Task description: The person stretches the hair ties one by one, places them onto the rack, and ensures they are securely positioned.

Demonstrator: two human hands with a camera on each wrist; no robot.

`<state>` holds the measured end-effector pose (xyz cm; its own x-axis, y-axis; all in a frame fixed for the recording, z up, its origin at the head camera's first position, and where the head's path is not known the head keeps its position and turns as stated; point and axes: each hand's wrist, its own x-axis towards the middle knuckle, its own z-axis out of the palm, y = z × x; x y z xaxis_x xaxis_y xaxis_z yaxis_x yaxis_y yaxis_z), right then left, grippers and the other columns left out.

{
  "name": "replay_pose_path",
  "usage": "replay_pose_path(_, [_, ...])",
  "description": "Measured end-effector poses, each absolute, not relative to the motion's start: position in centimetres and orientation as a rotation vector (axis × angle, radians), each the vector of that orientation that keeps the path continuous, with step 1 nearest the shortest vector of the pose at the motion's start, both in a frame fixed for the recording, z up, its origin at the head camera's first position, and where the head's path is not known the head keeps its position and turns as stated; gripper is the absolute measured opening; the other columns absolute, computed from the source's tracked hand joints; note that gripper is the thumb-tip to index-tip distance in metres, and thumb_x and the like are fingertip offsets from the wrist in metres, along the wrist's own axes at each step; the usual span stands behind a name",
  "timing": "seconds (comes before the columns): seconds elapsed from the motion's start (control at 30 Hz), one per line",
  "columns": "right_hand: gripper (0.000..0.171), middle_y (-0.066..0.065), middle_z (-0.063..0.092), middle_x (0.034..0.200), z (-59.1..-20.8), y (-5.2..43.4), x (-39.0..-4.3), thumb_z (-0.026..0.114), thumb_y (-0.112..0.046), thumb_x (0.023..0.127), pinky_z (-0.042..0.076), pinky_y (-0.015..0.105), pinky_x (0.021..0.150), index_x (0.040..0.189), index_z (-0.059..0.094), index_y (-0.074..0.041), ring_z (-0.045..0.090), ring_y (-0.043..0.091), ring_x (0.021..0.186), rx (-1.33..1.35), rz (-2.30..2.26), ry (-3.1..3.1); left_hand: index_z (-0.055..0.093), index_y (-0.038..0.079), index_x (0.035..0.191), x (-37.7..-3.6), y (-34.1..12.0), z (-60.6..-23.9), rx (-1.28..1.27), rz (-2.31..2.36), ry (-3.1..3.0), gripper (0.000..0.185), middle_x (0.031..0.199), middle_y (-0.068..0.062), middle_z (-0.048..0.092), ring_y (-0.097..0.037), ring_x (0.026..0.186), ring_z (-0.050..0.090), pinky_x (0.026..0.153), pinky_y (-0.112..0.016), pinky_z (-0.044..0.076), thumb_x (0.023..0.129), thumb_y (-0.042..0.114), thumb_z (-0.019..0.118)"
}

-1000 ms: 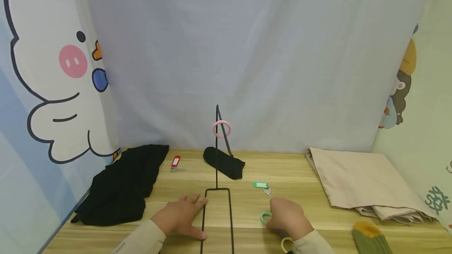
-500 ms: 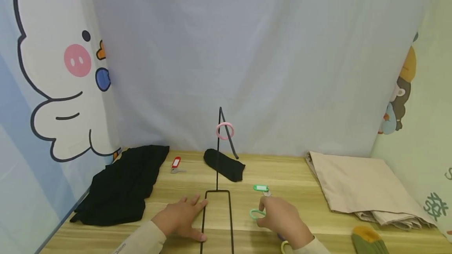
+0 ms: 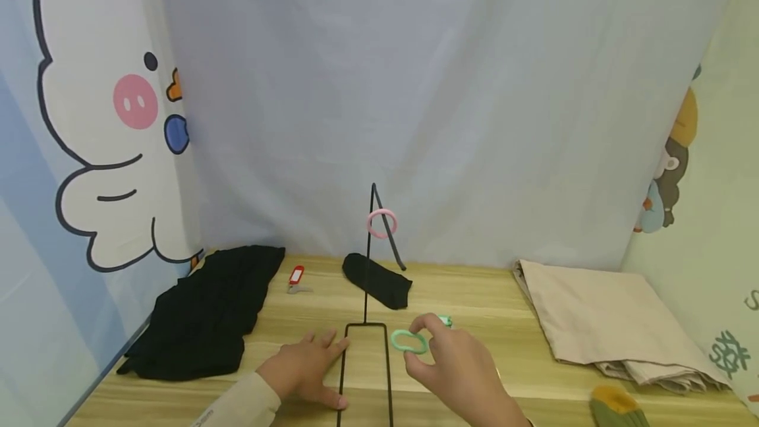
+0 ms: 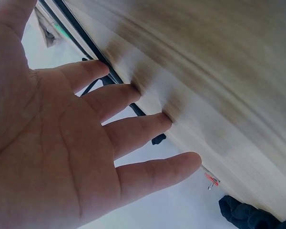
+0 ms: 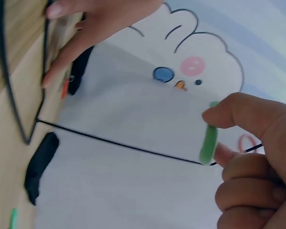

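Observation:
My right hand (image 3: 459, 364) pinches a green ring (image 3: 399, 346) between thumb and forefinger, raised above the table just right of a black wire stand (image 3: 366, 295). In the right wrist view the green ring (image 5: 209, 143) appears edge-on at the fingertips, the other fingers curled. A pink ring (image 3: 370, 232) hangs on the stand's slanting upper arm. My left hand (image 3: 305, 368) rests with fingers spread at the left side of the stand's base, thumb on its wire. The left wrist view shows the left hand's (image 4: 62, 138) palm, fingers straight, fingertips at the tabletop.
A black sock (image 3: 379, 282) lies behind the stand, with a red-tagged key (image 3: 296, 275) to its left. Black cloth (image 3: 207, 315) lies far left, folded beige cloth (image 3: 605, 315) at right. A green-and-yellow sock (image 3: 617, 407) is front right. A green key tag (image 3: 446, 321) is partly hidden behind my right hand.
My right hand has lifted the green ring off the table and carried it left toward the stand. My left hand stays on the base. The view has shifted slightly.

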<state>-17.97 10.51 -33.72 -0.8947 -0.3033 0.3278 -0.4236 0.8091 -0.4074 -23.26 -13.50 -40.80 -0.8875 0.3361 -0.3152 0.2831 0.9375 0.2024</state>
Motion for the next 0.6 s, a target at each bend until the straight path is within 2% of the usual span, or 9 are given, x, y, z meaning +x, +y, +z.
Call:
replay_pose_path(0.13, [0.025,-0.017,0.017,0.048,-32.8,10.1,-16.5,0.071,-0.019,0.077,0.013,0.013,0.039,0.096,0.056,-0.025,0.008,-0.006,0.042,0.633,0.764,-2.523,0.037,0.023,0.142,-23.2,-13.5,-40.8,0.447,0.227,2.747,0.093,0.149,-0.010,0.033,-0.045,0.132,0.033,0.088,-0.070,0.034,0.065,0.063,0.070])
replay_pose_path(0.23, [0.027,-0.017,0.015,0.048,-32.2,9.8,-15.7,0.072,-0.018,0.073,0.010,0.009,0.039,0.095,0.057,-0.024,0.005,-0.010,0.046,0.741,0.758,-2.272,0.038,0.022,0.142,-23.2,-13.5,-40.7,0.436,0.227,2.745,0.093,0.149,-0.010,0.033,-0.045,0.132,0.032,0.089,-0.070,0.033,0.065,0.063,0.071])
replay_pose_path(0.33, [0.015,-0.012,0.019,0.047,-31.4,9.5,-15.4,0.065,-0.025,0.082,0.009,0.007,0.040,0.093,0.059,-0.017,0.007,-0.008,0.047,0.837,0.772,-2.005,0.037,0.023,0.142,-23.2,-13.4,-40.7,0.430,0.223,2.743,0.092,0.149,-0.010,0.033,-0.045,0.132,0.032,0.090,-0.070,0.033,0.065,0.062,0.071])
replay_pose_path(0.47, [0.030,-0.008,0.022,0.049,-29.7,8.8,-15.6,0.055,-0.033,0.089,0.012,0.006,0.041,0.088,0.060,-0.003,0.014,-0.003,0.045,0.949,0.805,-1.657,0.037,0.023,0.142,-23.3,-13.4,-40.7,0.429,0.217,2.744,0.092,0.149,-0.010,0.033,-0.044,0.132,0.032,0.090,-0.069,0.033,0.066,0.063,0.070])
replay_pose_path(0.6, [0.029,-0.008,0.022,0.050,-27.7,8.0,-15.9,0.059,-0.023,0.087,0.014,0.006,0.042,0.083,0.058,0.005,0.017,-0.001,0.045,1.007,0.775,-1.429,0.037,0.023,0.142,-23.3,-13.5,-40.9,0.444,0.217,2.748,0.092,0.149,-0.011,0.033,-0.045,0.132,0.032,0.089,-0.069,0.033,0.066,0.063,0.070])
